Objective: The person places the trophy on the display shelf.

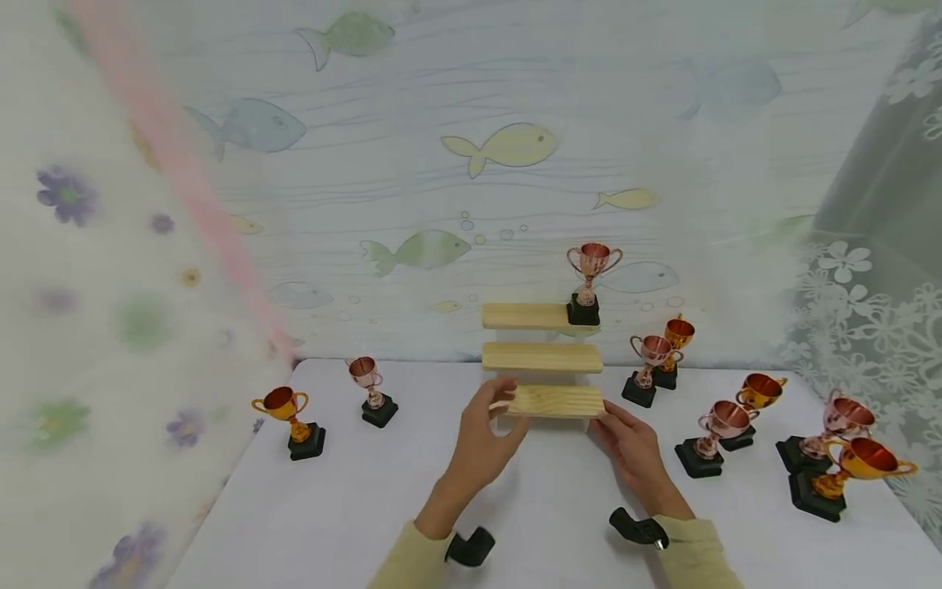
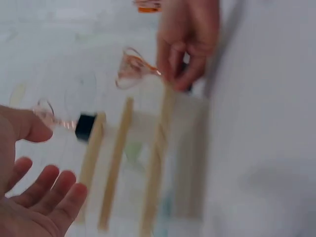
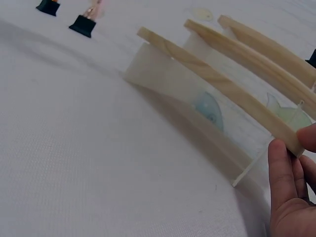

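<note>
A three-step display stand has pale wooden boards on translucent side panels; its lowest board (image 1: 558, 402) faces me. My right hand (image 1: 631, 448) pinches the right end of that board, thumb on top and fingers (image 3: 280, 173) beneath it. Beside the board's left end is my left hand (image 1: 482, 442), thumb and fingers spread. The left wrist view shows that palm (image 2: 34, 217) holding nothing, with a gap between it and the boards. On the right end of the top board (image 1: 522, 316) stands a rose-gold trophy cup (image 1: 592, 260) with a black base.
A gold trophy (image 1: 282, 404) and a rose-gold trophy (image 1: 365, 374) stand on the white table (image 1: 353, 507) to the left. Several more gold and rose-gold trophies (image 1: 727, 419) are grouped on the right. Behind the table hangs a fish-print curtain (image 1: 412, 188).
</note>
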### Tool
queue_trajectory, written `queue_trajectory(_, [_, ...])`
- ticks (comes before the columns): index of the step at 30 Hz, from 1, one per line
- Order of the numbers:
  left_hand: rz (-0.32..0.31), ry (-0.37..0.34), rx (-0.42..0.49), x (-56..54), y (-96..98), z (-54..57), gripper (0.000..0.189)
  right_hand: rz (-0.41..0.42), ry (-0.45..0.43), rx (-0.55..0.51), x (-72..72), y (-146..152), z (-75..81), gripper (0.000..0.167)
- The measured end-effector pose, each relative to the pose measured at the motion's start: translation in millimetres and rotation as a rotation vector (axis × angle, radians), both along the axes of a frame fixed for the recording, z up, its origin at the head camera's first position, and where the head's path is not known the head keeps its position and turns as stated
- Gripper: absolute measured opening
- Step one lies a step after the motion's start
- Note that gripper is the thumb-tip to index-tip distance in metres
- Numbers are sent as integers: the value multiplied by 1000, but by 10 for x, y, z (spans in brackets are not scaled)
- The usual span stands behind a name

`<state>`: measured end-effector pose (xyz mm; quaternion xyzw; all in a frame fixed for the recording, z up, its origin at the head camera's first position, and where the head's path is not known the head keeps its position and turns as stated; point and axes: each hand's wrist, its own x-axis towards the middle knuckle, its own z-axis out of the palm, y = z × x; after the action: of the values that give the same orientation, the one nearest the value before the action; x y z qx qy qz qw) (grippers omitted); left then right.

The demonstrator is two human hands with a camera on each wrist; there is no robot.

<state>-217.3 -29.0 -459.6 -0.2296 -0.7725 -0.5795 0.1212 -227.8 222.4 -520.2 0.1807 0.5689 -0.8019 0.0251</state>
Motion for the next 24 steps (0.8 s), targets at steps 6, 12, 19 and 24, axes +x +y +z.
queue_trajectory(6, [211,43,-119,477,-903,-299,58,-1,-6,-33,13,21,16,55])
queue_trajectory(12, [619,252,-135,860,-1979,-233,62,14,-16,-41,4,12,14,55])
queue_trajectory(19, [579,320,410,908,-2950,23,69,27,-10,-42,18,28,11,54])
queue_trajectory(24, [455,222,621,720,-3250,128,81,28,-10,-67,4,42,12,54])
